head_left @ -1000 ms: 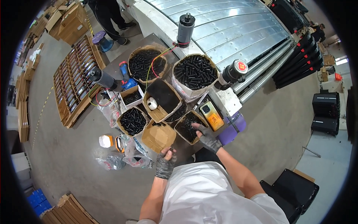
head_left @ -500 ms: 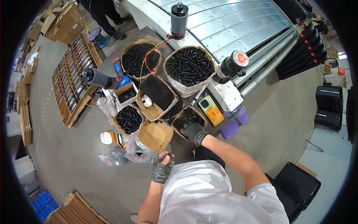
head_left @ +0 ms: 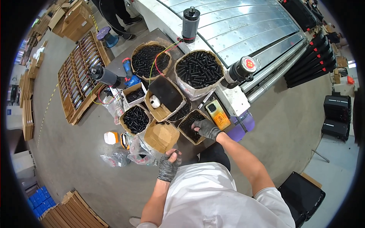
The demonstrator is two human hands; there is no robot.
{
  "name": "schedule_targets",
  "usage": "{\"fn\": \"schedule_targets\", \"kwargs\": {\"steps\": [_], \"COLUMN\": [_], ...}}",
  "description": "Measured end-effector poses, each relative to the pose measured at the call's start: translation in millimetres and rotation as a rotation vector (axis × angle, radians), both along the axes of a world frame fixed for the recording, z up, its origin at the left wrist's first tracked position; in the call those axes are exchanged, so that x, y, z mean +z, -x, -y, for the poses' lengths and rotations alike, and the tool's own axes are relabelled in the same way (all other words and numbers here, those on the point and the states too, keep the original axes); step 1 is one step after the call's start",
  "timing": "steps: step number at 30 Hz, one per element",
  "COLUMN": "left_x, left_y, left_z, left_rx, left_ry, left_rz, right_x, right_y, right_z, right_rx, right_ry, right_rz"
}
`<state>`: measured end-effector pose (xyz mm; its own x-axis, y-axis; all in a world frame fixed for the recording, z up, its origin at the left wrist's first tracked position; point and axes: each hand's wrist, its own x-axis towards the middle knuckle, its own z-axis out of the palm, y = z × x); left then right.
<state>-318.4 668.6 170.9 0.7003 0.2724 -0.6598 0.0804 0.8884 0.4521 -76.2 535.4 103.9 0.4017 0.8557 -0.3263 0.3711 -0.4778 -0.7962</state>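
Observation:
My right hand (head_left: 205,128), in a grey work glove, reaches down into a small cardboard box (head_left: 187,133) full of small black parts, fingers curled among them. My left hand (head_left: 169,165), also gloved, is held close to my chest with its fingers closed; something small may be pinched in it, but I cannot make it out. A nearly bare brown cardboard box (head_left: 162,136) lies just ahead of the left hand.
Two large sacks of black parts (head_left: 198,70) (head_left: 150,59) stand at the back, with more boxes of black parts (head_left: 134,118) around. An orange handheld device (head_left: 218,114), a purple stool (head_left: 243,124), plastic bags (head_left: 125,155) and a wooden pallet (head_left: 78,81) surround me. Someone's legs (head_left: 116,13) stand beyond.
My right hand has stayed in the box of black parts, shifting slightly. The view has tilted, so everything sits a little lower in the picture. My left hand remains closed near my chest.

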Motion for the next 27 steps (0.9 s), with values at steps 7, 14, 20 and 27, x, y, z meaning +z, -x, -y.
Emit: {"fn": "schedule_targets", "kwargs": {"steps": [7, 14, 20, 27], "left_x": [1, 3, 9, 8], "left_y": [-8, -15, -35, -58], "left_z": [-3, 0, 3, 6], "left_rx": [-0.009, -0.030, -0.035, -0.059], "left_ry": [0.003, -0.011, -0.047, -0.088], "left_rz": [0.018, 0.036, 0.053, 0.137], "right_x": [25, 66, 91, 109], "right_y": [7, 14, 24, 34], "right_z": [17, 26, 27, 31], "right_rx": [-0.466, -0.666, -0.727, -0.694], "right_ry": [-0.175, -0.451, -0.427, -0.455], "right_rz": [-0.926, -1.337, -1.219, -1.146]}}
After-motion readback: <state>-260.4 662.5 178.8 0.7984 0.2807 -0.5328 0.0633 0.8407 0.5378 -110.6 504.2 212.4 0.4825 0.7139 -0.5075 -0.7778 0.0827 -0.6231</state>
